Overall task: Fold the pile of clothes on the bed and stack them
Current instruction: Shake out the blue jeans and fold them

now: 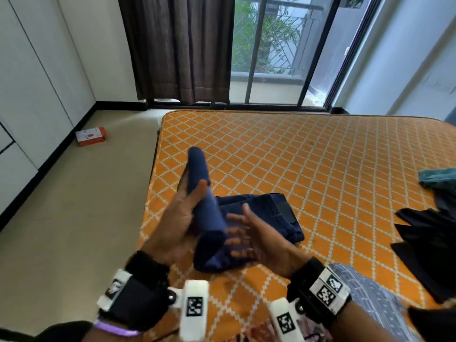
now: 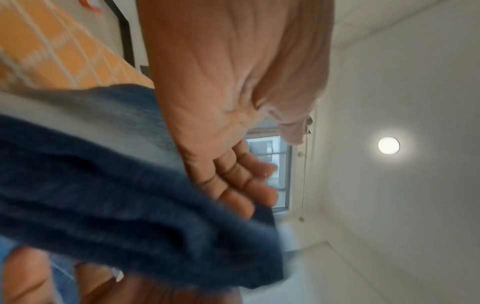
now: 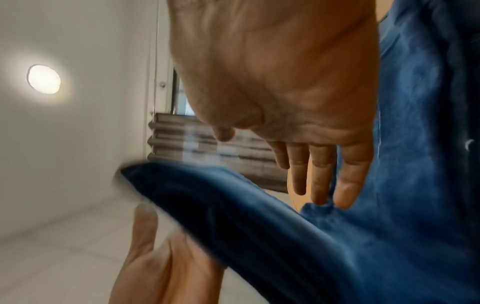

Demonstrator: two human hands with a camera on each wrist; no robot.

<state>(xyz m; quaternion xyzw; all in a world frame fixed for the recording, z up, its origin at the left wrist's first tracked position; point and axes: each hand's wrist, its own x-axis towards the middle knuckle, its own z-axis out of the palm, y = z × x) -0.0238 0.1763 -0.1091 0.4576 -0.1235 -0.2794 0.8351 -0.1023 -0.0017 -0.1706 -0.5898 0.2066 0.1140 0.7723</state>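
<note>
My left hand (image 1: 177, 218) holds the folded navy jeans leg (image 1: 202, 193) raised, its long axis running toward the upper left of the frame, while my right hand (image 1: 249, 235), fingers spread, hovers over the rest on the bed (image 1: 320, 156) at centre.
</note>
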